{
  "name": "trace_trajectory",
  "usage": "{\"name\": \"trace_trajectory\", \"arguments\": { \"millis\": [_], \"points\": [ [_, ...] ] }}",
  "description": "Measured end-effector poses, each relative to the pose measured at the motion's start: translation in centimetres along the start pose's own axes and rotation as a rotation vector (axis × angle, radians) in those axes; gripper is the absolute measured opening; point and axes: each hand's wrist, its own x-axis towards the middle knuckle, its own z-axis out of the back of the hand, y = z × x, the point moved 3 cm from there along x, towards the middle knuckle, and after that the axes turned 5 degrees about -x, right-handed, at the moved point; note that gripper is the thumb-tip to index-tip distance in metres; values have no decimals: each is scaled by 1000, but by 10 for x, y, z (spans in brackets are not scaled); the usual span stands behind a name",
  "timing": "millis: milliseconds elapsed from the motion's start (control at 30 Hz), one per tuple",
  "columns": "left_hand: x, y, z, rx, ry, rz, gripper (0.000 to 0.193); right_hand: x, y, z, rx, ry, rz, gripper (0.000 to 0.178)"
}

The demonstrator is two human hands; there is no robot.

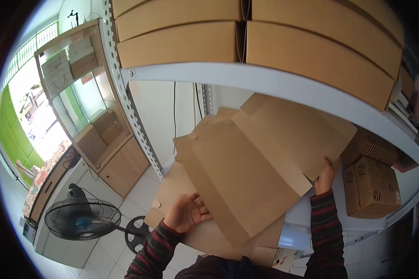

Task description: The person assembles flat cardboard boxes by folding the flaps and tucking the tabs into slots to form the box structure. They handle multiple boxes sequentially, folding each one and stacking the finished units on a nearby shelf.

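A large unfolded cardboard box blank (pixel 239 174), brown with crease lines and small tabs, slopes across the shelf in front of me. My right hand (pixel 326 176) grips its right edge, with part of the fingers hidden behind the board. Beside the blank's lower left edge is my left hand (pixel 187 213), palm turned inward and fingers loosely apart; whether the fingertips touch the board I cannot tell. Underneath lies another flat cardboard piece (pixel 165 188), which reaches out past the left wrist.
Cardboard boxes (pixel 181 44) fill the metal shelf (pixel 195 71) just above the blank. Smaller printed cartons (pixel 372 186) stand at the right. A black fan (pixel 83 219) is on the left, near a glass-fronted wooden cabinet (pixel 118 158).
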Motion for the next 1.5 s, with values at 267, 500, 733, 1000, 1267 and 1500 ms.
{"name": "trace_trajectory", "arguments": {
  "millis": [267, 500, 733, 1000, 1267, 1500],
  "points": [
    [8, -65, 25, 425, -375, -176, 69, 5, -19, 37, -94, 209, -392, 47],
    [-18, -42, 3, 583, -303, -16, 59, -23, -30, 71, 93, 101, -358, 54],
    [-42, -8, -5, 860, -107, -130, 59, -56, -17, 49, 78, 79, -449, 53],
    [-33, -2, 17, 1115, -312, -492, 40, -103, 61, 5, -476, -74, 455, 62],
    [-28, -2, 12, 1115, -403, -657, 33, -120, 74, -84, -864, 926, 500, 46],
    [-22, -3, 10, 1102, -474, -664, 24, -167, 59, -119, -978, 1358, 1045, 28]
  ]
}}
